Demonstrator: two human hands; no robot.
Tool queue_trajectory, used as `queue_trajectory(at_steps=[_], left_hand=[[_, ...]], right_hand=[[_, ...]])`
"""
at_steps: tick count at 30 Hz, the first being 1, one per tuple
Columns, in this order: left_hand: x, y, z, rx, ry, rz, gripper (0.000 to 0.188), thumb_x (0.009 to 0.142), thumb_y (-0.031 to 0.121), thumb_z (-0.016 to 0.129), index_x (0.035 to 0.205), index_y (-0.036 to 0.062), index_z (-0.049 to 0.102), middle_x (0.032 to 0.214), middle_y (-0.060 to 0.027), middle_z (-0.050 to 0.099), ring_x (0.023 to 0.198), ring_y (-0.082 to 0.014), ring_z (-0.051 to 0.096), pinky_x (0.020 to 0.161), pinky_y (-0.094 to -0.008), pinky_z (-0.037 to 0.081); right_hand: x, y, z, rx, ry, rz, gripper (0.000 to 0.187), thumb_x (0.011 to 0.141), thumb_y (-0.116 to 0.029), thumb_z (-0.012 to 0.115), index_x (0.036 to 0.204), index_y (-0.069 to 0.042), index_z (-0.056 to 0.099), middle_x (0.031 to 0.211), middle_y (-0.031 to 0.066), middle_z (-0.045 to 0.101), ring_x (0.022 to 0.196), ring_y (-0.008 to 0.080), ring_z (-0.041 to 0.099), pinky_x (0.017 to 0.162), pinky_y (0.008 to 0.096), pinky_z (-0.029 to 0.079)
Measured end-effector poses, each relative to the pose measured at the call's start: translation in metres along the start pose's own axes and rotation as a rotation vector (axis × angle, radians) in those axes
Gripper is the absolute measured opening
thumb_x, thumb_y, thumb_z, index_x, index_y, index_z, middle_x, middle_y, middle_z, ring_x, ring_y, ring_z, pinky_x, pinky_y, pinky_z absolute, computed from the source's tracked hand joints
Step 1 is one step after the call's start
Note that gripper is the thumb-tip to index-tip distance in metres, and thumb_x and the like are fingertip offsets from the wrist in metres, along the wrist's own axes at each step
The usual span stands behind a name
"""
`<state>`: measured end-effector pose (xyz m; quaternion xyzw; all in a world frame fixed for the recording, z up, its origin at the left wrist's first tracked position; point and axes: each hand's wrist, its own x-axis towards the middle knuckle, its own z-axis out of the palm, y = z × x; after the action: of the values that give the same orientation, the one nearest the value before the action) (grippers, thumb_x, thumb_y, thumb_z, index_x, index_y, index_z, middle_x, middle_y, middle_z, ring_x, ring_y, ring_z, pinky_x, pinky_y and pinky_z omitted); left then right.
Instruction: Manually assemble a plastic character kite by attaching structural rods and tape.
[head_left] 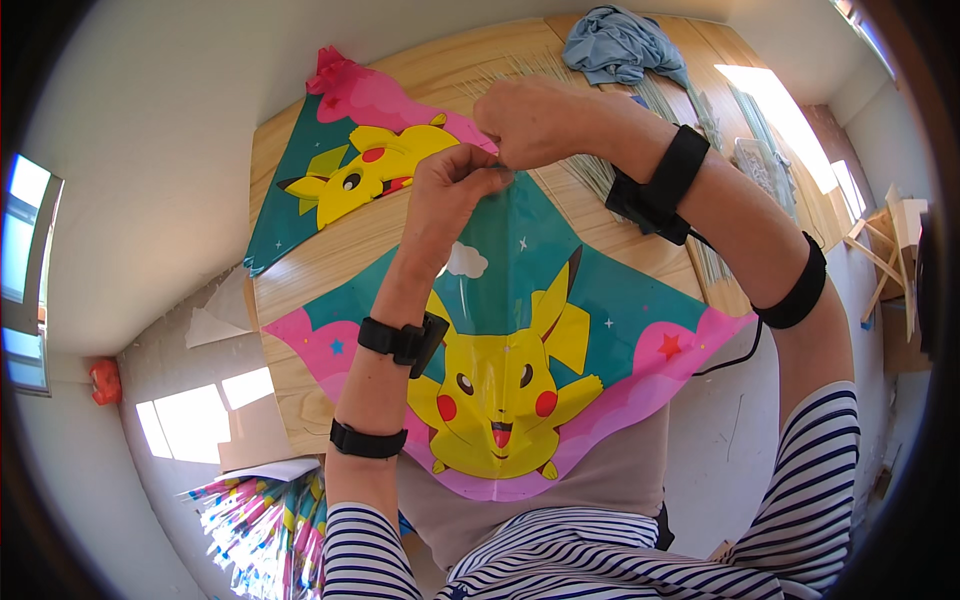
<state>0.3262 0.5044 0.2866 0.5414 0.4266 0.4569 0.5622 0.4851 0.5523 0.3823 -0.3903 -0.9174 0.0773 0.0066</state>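
A teal and pink kite [505,290] with a yellow cartoon animal printed on it hangs from the table's edge over my lap. Its pointed top is at my hands. My left hand [455,190] pinches that tip between thumb and fingers. Just above and to the right, my right hand [530,120] is closed in a fist beside the tip; what it grips, if anything, is hidden by the fingers. Black straps with small boxes sit on both forearms.
A similar kite [370,160] lies at the far left of the wooden table [330,265]. Thin sticks [590,185] are spread behind my right arm. A blue cloth [625,45] is bunched at the back. Rolled colourful bundles [265,535] stand at lower left.
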Motion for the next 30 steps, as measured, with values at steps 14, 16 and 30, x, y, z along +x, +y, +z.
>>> queue_trajectory(at_steps=[14, 16, 30], left_hand=[[-0.002, -0.005, 0.006, -0.121, 0.005, 0.019, 0.003, 0.084, 0.003, 0.067, 0.087, 0.0028, 0.068, 0.08, 0.0002, 0.066, 0.074, -0.0064, 0.059, 0.071, -0.0226, 0.048], [-0.004, -0.003, 0.005, -0.113, 0.006, 0.016, 0.003, 0.084, 0.002, 0.067, 0.087, 0.0026, 0.068, 0.08, 0.0003, 0.066, 0.074, -0.0064, 0.059, 0.071, -0.0227, 0.048], [-0.006, 0.005, -0.002, -0.145, 0.017, -0.035, 0.004, 0.083, 0.002, 0.069, 0.086, 0.0038, 0.068, 0.078, 0.0024, 0.064, 0.069, -0.005, 0.057, 0.065, -0.0211, 0.046]], right_hand=[[0.014, 0.022, 0.002, 0.428, -0.212, 0.228, 0.038, 0.082, -0.033, 0.071, 0.076, 0.004, 0.072, 0.069, 0.0138, 0.068, 0.057, 0.0248, 0.065, 0.056, 0.0365, 0.052], [0.013, 0.02, 0.0, 0.55, -0.225, 0.346, 0.046, 0.087, -0.039, 0.067, 0.076, 0.005, 0.072, 0.069, 0.0117, 0.069, 0.054, 0.0206, 0.064, 0.053, 0.0327, 0.052], [-0.002, 0.019, 0.022, 0.702, 0.33, 0.376, 0.052, 0.091, -0.047, 0.066, 0.093, 0.004, 0.072, 0.075, 0.0096, 0.069, 0.062, 0.0183, 0.071, 0.056, 0.0279, 0.052]])
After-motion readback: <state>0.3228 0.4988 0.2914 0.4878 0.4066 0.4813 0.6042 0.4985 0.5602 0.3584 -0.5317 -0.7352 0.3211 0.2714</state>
